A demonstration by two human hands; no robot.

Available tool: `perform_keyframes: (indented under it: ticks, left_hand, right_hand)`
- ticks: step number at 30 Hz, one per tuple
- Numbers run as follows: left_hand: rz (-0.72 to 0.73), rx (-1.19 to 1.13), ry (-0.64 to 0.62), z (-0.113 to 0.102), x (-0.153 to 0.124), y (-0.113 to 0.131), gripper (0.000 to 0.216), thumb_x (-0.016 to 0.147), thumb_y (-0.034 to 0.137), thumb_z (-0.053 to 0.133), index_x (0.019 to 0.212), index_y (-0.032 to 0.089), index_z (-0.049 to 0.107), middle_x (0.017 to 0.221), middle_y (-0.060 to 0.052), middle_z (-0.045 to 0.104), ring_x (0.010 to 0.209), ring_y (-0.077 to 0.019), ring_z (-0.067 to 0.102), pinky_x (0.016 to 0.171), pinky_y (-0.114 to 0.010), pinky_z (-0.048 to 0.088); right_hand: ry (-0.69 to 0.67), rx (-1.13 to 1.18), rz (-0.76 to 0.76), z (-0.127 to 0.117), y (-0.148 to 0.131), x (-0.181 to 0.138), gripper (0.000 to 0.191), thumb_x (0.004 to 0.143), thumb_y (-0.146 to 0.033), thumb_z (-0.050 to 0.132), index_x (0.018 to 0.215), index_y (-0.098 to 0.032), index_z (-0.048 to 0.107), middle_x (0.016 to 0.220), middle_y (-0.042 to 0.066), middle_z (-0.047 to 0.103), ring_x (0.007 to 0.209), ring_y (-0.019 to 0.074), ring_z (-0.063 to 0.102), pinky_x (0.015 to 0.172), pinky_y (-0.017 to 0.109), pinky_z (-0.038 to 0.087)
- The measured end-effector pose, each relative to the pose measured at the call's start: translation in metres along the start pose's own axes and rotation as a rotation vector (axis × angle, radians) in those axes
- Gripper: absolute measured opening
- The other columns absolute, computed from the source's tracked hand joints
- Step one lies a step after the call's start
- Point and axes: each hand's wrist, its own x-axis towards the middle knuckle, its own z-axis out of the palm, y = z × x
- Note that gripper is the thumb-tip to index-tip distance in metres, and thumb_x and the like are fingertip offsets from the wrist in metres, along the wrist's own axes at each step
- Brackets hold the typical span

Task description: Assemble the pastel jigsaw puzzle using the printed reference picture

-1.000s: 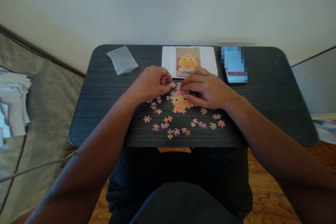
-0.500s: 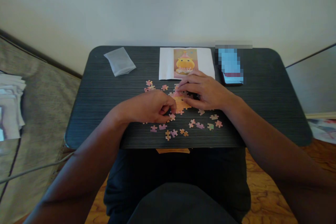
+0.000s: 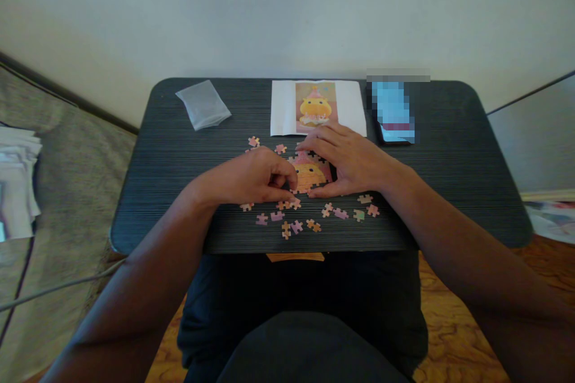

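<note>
A partly joined jigsaw puzzle (image 3: 309, 175), showing a yellow face with dark eyes under a pink top, lies between my hands. At its left lower edge, my left hand (image 3: 263, 176) is curled, with thumb and index fingertip brought close in a pinch. Whatever sits between those fingertips is hidden. My right hand (image 3: 348, 158) arches around the puzzle's right side, fingers apart, its thumb at the lower edge and fingertips by the top. Just below my left thumb lies a loose pink puzzle piece (image 3: 295, 203).
Several loose pieces, among them a purple one (image 3: 296, 227) and a green one (image 3: 359, 215), lie nearer the front edge. Behind stand a printed picture sheet (image 3: 283, 108), a clear plastic bag (image 3: 204, 106) and a phone (image 3: 393, 111) on the dark table (image 3: 166, 191).
My right thumb has moved down to the puzzle's lower edge, uncovering more of the face. My left hand has shifted slightly up and left, off the loose pink piece.
</note>
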Motion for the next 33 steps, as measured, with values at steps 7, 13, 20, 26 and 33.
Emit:
perform_keyframes:
  ticks: [7,13,20,26,33]
  left_hand:
    - [-0.05,0.248,0.318,0.002,0.003,-0.01,0.04,0.09,0.034,0.092,0.126,0.02,0.083,0.077,0.002,0.071,0.066,-0.0153,0.059,0.066,-0.03,0.04]
    - [-0.13,0.451,0.268,0.005,0.006,-0.005,0.058,0.091,0.065,0.091,0.126,0.019,0.083,0.084,-0.003,0.075,0.076,-0.0225,0.066,0.071,-0.033,0.04]
    - [-0.143,0.472,0.192,0.006,0.009,-0.002,0.059,0.097,0.058,0.088,0.14,0.018,0.082,0.081,-0.001,0.074,0.071,-0.0216,0.065,0.073,-0.034,0.04]
    - [-0.117,0.454,0.206,0.006,0.01,-0.007,0.054,0.095,0.053,0.092,0.139,0.024,0.081,0.078,0.003,0.073,0.069,-0.0191,0.065,0.078,-0.032,0.043]
    - [-0.117,0.449,0.192,0.007,0.01,-0.01,0.057,0.098,0.056,0.088,0.142,0.021,0.081,0.08,0.001,0.073,0.07,-0.0209,0.065,0.075,-0.033,0.041]
  right_hand:
    - [-0.031,-0.001,0.044,-0.002,-0.003,0.001,0.09,0.09,-0.073,0.086,0.157,-0.019,0.062,0.168,0.022,0.061,0.154,0.0491,0.056,0.131,0.07,0.042]
    - [-0.02,0.018,0.049,-0.002,-0.001,0.001,0.091,0.088,-0.067,0.089,0.158,-0.018,0.059,0.171,0.022,0.059,0.155,0.0478,0.055,0.134,0.068,0.041]
    - [-0.004,0.04,0.044,-0.002,-0.003,0.001,0.088,0.087,-0.06,0.091,0.159,-0.021,0.058,0.172,0.02,0.058,0.158,0.0469,0.053,0.135,0.068,0.04]
    - [-0.002,0.051,0.04,-0.001,-0.002,0.0,0.088,0.087,-0.061,0.091,0.159,-0.022,0.057,0.172,0.02,0.058,0.159,0.0469,0.053,0.136,0.069,0.039]
    - [-0.021,0.031,0.039,-0.002,-0.001,0.0,0.091,0.09,-0.063,0.09,0.161,-0.019,0.055,0.174,0.022,0.055,0.161,0.0462,0.051,0.137,0.068,0.039]
